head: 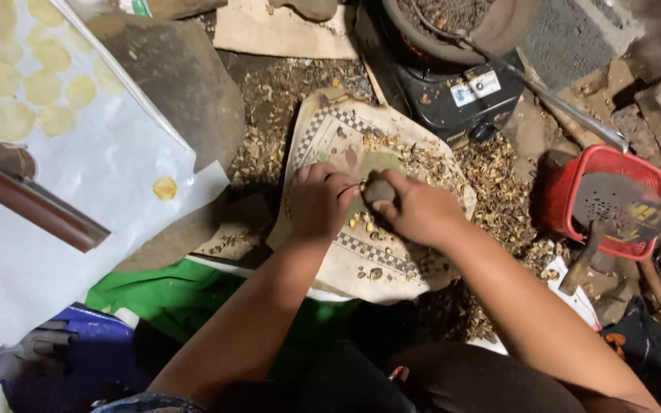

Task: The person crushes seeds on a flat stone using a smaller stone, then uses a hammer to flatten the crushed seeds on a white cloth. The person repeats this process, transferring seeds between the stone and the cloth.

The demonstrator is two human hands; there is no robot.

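My right hand (418,210) grips a small dark stone (380,190) over a checker-edged tile slab (422,172) littered with shell bits and kernels. My left hand (319,200) rests on the slab with its fingers closed, pinching something small beside the stone; I cannot make out what it is. Both hands meet at the slab's middle, fingertips nearly touching.
A black stove (453,95) with a pan stands behind the slab. A red basket (613,172) holding a perforated ladle sits at the right. White sheet (63,176) with pale round discs lies at the left, a wooden handle (36,206) over it. Shell debris covers the ground.
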